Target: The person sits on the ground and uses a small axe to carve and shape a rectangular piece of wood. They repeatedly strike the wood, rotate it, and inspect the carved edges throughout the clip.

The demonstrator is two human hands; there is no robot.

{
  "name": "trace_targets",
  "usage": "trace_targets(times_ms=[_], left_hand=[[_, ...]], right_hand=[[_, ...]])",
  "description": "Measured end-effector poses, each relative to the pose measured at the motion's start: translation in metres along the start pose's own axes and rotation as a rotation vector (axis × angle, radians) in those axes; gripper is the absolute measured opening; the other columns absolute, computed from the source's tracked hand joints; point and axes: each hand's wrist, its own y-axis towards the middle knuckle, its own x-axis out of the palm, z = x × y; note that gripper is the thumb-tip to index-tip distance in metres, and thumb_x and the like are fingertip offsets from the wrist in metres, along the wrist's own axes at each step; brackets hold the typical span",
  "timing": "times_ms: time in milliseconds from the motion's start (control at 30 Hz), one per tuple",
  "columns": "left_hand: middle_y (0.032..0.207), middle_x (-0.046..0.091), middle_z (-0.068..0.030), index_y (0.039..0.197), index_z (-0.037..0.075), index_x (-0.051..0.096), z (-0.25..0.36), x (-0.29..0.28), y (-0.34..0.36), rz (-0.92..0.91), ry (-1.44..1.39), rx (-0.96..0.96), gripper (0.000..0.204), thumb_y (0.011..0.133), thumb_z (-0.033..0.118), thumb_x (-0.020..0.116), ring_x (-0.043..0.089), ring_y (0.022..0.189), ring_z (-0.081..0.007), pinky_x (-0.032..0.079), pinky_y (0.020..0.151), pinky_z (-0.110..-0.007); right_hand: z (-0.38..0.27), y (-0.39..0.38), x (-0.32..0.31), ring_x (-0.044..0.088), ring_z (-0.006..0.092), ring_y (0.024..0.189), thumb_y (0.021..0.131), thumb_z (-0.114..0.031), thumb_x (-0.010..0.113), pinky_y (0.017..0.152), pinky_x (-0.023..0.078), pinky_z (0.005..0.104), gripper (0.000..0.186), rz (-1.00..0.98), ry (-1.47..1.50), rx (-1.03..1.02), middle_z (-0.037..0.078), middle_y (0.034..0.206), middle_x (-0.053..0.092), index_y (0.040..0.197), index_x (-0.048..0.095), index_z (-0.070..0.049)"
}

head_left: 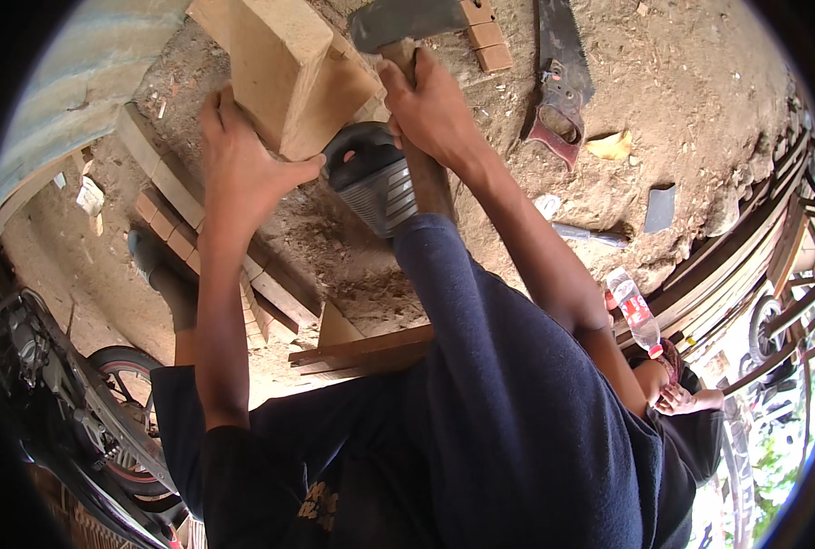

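My left hand [243, 174] grips the lower left side of a thick pale wooden piece [284, 55], its thumb stretched along the bottom corner. The piece is angled, with boards meeting at an edge. My right hand [437, 114] is closed round the wooden handle [428, 183] of a hatchet, close below its broad dark head [406, 20]. The hatchet head lies just right of the wooden piece, beside small brown wooden blocks [490, 46]. My dark shoe [371, 174] rests on the dirt below the wood, between my hands.
A handsaw [561, 91] lies at the right, above a chisel-like tool [590, 235] and a grey flat piece [660, 209]. Wooden strips [174, 188] lie at the left. A motorcycle [87, 393] stands lower left. Another person [682, 403] and a plastic bottle [636, 311] are lower right.
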Motion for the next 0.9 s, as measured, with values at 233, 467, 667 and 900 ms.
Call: trace_targets(times_ms=[233, 467, 667, 900], left_hand=[[0.143, 0.033, -0.0321, 0.142, -0.011, 0.03, -0.002, -0.001, -0.002, 0.007, 0.024, 0.008, 0.115, 0.053, 0.028, 0.093, 0.042, 0.13, -0.0478, 0.043, 0.106, -0.05], [0.145, 0.032, -0.0289, 0.142, -0.006, 0.032, 0.001, -0.004, 0.0, -0.024, -0.049, -0.044, 0.109, 0.056, 0.027, 0.091, 0.036, 0.136, -0.0454, 0.039, 0.109, -0.051], [0.145, 0.03, -0.0309, 0.146, -0.007, 0.024, -0.006, 0.008, -0.008, 0.093, -0.083, 0.018, 0.12, 0.054, 0.028, 0.093, 0.039, 0.134, -0.0464, 0.042, 0.106, -0.052], [0.146, 0.027, -0.0313, 0.149, -0.005, 0.022, 0.001, 0.002, -0.015, 0.122, -0.056, 0.033, 0.121, 0.056, 0.028, 0.092, 0.037, 0.135, -0.0465, 0.041, 0.108, -0.053]], right_hand=[[-0.01, 0.0, -0.009, 0.062, 0.0177, 0.056, 0.101, -0.033, 0.055, 0.051, 0.052, 0.0347, 0.036, -0.036, 0.065, -0.007, 0.012, 0.074, 0.062, 0.109, 0.056, 0.002], [-0.002, 0.007, -0.024, 0.06, 0.0163, 0.055, 0.102, -0.033, 0.055, 0.049, 0.051, 0.0336, 0.036, -0.193, -0.191, -0.121, 0.01, 0.071, 0.059, 0.103, 0.052, 0.003], [-0.011, -0.003, -0.011, 0.058, 0.0132, 0.054, 0.101, -0.034, 0.057, 0.048, 0.05, 0.0323, 0.035, -0.061, 0.08, 0.073, 0.007, 0.071, 0.058, 0.103, 0.053, 0.001], [-0.015, -0.012, -0.029, 0.056, 0.0109, 0.055, 0.101, -0.034, 0.055, 0.051, 0.049, 0.0292, 0.033, -0.213, 0.137, 0.163, 0.003, 0.073, 0.056, 0.102, 0.054, 0.0]])
